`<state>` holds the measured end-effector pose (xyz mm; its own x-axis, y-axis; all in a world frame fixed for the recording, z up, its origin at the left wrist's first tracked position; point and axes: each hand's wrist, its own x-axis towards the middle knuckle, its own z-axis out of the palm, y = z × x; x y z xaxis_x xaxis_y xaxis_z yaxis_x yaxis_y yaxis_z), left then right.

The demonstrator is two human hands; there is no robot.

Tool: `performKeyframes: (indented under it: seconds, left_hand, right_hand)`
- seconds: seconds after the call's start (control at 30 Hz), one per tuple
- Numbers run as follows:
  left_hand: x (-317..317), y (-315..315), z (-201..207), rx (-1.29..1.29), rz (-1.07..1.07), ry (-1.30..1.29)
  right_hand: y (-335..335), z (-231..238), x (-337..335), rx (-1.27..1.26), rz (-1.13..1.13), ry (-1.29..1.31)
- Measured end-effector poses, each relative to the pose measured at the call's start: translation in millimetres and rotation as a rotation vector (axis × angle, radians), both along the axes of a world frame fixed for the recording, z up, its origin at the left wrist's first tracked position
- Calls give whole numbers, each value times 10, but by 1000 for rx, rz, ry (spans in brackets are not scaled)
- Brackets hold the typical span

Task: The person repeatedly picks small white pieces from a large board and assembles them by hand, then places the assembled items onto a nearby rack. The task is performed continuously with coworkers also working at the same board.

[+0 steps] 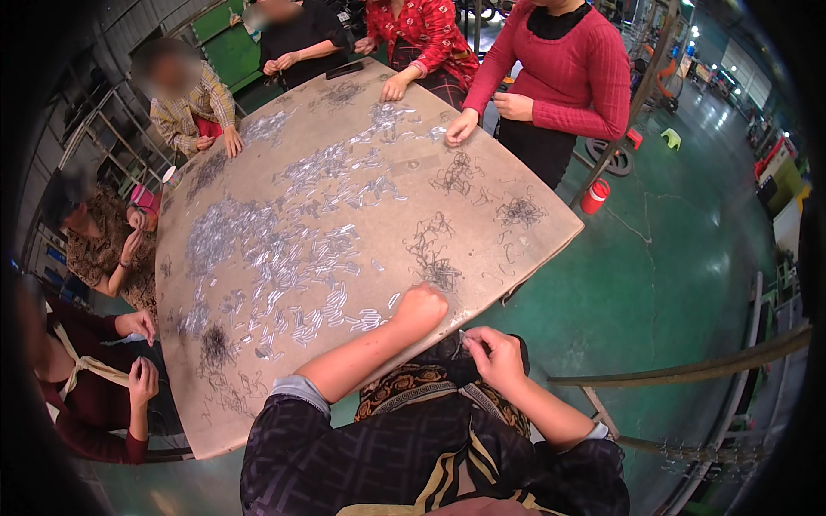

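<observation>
My left hand (pixel 422 308) rests closed at the near edge of a large brown tabletop (pixel 555 230), beside a loose heap of thin dark bent wire pieces (pixel 434 249). Whatever its curled fingers hold is hidden. Just off the table edge, in front of my body, my right hand (pixel 496 358) pinches a small silvery metal piece (pixel 465 337) between thumb and fingertips. Many short, narrow silvery metal pieces (pixel 297 258) lie spread over the middle of the table, some of them close to my left forearm.
More dark wire heaps lie at the near left (pixel 217 346) and right (pixel 520 211). Several people stand or sit around the table, hands at its edges. A red container (pixel 594 196) stands on the green floor to the right; a wooden bar (pixel 688 368) is beside me.
</observation>
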<state>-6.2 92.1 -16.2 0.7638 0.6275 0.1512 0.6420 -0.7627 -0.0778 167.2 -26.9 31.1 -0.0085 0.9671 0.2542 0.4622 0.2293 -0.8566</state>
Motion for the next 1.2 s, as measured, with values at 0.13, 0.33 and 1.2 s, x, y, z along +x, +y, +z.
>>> performKeyframes:
  seconds: [0.13,0.33,1.2]
  left_hand:
    - [42,15,-39,4,51,-42]
    - [-106,-114,345,-766,139,-778]
    - [-108,-834,419,-504,-125,-1188]
  right_hand:
    - [5,-4,-8,2,-11,5]
    - [16,2,-8,6,-30,7]
    - [202,-156,-25,12,50,147]
